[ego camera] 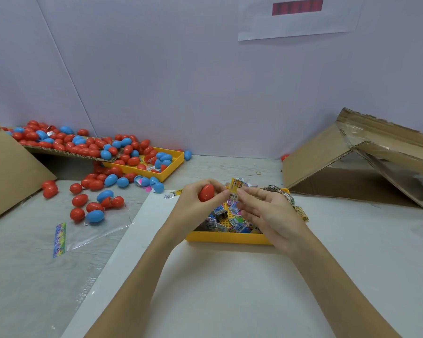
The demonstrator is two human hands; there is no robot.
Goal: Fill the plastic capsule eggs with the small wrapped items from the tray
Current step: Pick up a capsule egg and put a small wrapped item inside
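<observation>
Our left hand (200,198) curls round a red egg (206,192), held just above the far end of the yellow tray (227,238) on the counter (230,289). Our right hand (264,211) pinches a small yellow wrapped packet (237,185) at its lower edge, right beside the egg. We judge the egg light, hard and smooth, so likely to slip; best cupped round its widest part. The packet looks thin, crinkly and nearly weightless, so a fingertip pinch at one edge should do. More wrapped packets (230,220) lie heaped in the tray beneath both hands.
</observation>
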